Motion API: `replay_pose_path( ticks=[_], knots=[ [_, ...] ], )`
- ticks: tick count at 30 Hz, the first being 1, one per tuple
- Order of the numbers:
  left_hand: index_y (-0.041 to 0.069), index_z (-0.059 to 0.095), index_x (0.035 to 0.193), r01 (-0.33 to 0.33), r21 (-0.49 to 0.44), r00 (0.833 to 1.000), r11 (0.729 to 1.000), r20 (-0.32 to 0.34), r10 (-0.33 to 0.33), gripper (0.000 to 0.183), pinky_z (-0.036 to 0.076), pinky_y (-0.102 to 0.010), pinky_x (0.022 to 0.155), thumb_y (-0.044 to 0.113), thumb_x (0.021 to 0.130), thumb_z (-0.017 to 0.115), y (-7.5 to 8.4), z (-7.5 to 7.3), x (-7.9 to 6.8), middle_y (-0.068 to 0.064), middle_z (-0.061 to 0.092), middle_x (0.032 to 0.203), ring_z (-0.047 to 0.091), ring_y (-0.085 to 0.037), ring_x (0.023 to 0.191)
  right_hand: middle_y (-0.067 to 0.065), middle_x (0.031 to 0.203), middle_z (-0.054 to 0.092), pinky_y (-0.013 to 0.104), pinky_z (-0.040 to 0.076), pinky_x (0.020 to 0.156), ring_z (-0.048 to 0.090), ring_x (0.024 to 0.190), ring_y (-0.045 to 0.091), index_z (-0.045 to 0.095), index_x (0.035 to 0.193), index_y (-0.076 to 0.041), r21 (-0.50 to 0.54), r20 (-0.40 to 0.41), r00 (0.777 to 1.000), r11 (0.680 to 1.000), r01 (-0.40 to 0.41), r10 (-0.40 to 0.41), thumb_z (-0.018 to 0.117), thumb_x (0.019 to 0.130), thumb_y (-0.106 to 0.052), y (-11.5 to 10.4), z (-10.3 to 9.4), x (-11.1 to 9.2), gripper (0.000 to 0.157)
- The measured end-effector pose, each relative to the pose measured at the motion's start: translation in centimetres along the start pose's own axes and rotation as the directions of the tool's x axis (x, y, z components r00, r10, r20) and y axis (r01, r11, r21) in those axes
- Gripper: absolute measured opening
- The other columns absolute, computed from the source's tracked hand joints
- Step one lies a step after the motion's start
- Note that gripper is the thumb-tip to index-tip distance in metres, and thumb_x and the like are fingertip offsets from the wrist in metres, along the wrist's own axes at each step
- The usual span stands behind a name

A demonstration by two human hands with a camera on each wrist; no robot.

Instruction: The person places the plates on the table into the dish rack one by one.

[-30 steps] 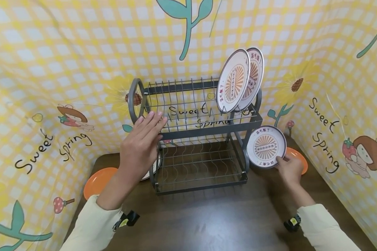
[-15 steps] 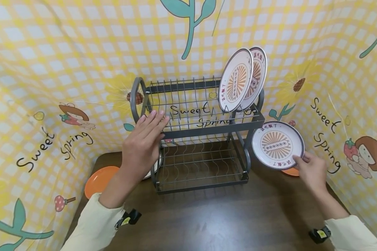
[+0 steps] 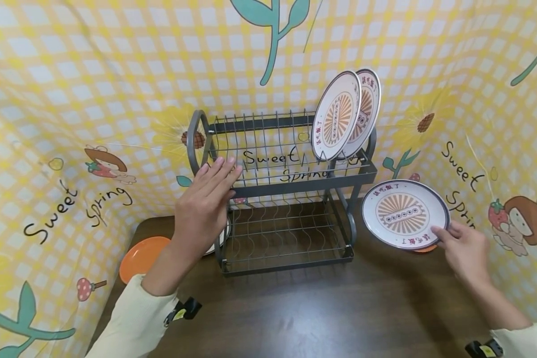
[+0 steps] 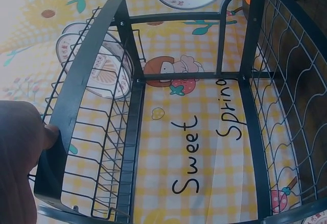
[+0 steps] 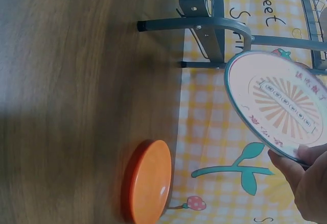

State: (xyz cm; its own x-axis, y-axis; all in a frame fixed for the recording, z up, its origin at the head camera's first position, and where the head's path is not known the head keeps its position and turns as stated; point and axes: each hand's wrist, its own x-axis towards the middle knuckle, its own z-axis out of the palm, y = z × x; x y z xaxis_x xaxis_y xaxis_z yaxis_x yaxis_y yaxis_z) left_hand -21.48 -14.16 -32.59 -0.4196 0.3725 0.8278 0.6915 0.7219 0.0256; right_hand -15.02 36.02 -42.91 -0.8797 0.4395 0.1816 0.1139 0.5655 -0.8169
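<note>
My right hand [image 3: 467,251] pinches the near right rim of a white plate [image 3: 404,214] with a dark rim and an orange sunburst print. The plate is held in the air to the right of a grey two-tier metal dish rack [image 3: 302,187]. On the rack's upper front left corner, my left hand [image 3: 203,206] lies with its fingers over the rail and its thumb at the front bar; the left wrist view shows the thumb tip [image 4: 50,136] against that bar. Two matching plates [image 3: 335,117] stand upright at the upper tier's right end.
An orange plate [image 3: 143,256] lies on the table at the left. Another orange plate [image 5: 150,183] is at the right, mostly covered in the head view. Part of a white plate [image 3: 223,237] shows behind the rack's lower left side. Patterned cloth [image 3: 259,44] surrounds the brown table [image 3: 291,313].
My right hand has moved right and toward me with the plate, which has tipped flatter and now covers most of the right orange plate. My left hand stays on the rack.
</note>
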Motion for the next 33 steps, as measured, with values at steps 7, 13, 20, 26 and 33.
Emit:
replay_pose_path(
  ticks=[7,13,20,26,33],
  knots=[
    [0.007,0.065,0.138,-0.004,0.006,1.000,1.000,-0.010,0.004,0.044,0.043,-0.049,0.120,-0.001,0.095,0.068,0.0,-0.1,0.1,-0.011,0.062,0.143,0.060,-0.031,0.135,-0.036,0.079,0.066,0.012,0.057,0.054,0.063,0.064,-0.016,0.069,0.119,0.012,-0.017,0.036,0.999,1.000,0.010,-0.009,0.068,0.100,-0.020,-1.1,-0.8,-1.2,0.037],
    [0.008,0.064,0.140,-0.015,0.018,1.000,1.000,-0.001,0.015,0.046,0.044,-0.049,0.119,0.000,0.095,0.068,0.0,-0.3,0.1,-0.012,0.063,0.143,0.059,-0.031,0.135,0.003,0.099,0.070,0.011,0.058,0.062,0.065,0.071,-0.018,0.065,0.125,0.016,0.028,0.068,0.995,0.997,0.073,-0.075,0.070,0.098,-0.014,-2.5,-0.8,-2.3,0.040],
    [0.010,0.063,0.141,-0.011,0.017,1.000,1.000,0.005,0.011,0.045,0.043,-0.046,0.121,0.002,0.096,0.068,-0.1,-0.3,0.1,-0.011,0.062,0.144,0.058,-0.029,0.137,-0.034,0.082,0.070,0.013,0.059,0.063,0.068,0.073,-0.014,0.069,0.109,0.017,0.121,0.099,0.974,0.974,0.191,-0.204,0.072,0.095,-0.002,-4.1,-0.1,-3.5,0.024],
    [0.009,0.064,0.140,-0.010,0.012,1.000,1.000,0.004,0.010,0.045,0.042,-0.045,0.122,0.002,0.096,0.068,-0.1,-0.3,0.2,-0.010,0.062,0.143,0.058,-0.029,0.137,-0.034,0.083,0.070,0.019,0.061,0.064,0.073,0.073,-0.006,0.070,0.108,0.016,0.171,0.098,0.954,0.949,0.265,-0.284,0.072,0.093,0.002,-5.9,0.6,-4.5,0.020],
    [0.009,0.066,0.138,0.001,-0.003,1.000,1.000,-0.013,-0.001,0.047,0.039,-0.039,0.124,-0.002,0.093,0.070,0.1,-0.1,0.2,-0.009,0.063,0.142,0.060,-0.030,0.134,-0.027,0.097,0.073,0.020,0.062,0.065,0.072,0.079,-0.008,0.070,0.116,0.015,0.196,0.107,0.952,0.945,0.261,-0.286,0.075,0.092,-0.002,-7.8,0.8,-5.3,0.030]
  ],
)
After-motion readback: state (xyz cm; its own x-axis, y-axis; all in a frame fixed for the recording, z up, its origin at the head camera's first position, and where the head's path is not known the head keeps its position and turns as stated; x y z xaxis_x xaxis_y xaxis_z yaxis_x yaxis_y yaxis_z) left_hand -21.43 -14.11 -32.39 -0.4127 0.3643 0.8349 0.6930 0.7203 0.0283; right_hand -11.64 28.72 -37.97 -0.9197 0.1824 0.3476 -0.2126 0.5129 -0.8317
